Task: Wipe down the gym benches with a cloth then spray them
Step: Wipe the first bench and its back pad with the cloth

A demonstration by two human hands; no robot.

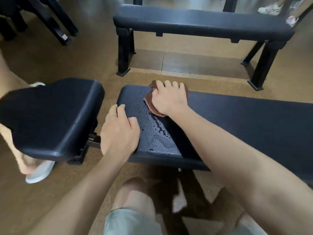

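A black padded gym bench (245,119) runs across the middle, with wet droplets and streaks on its left end. A brown cloth (149,102) lies on that end near the far edge. My right hand (167,97) presses flat on the cloth, fingers spread over its far side. My left hand (118,131) rests on the bench's left corner, fingers over the pad edge. A separate black seat pad (55,119) sits just to the left of the bench.
A second black flat bench (199,22) stands beyond on black legs. Dark equipment legs (57,22) are at the upper left. Another person's shoes (271,8) show at the top right, and a white shoe (39,173) lies left on the brown floor.
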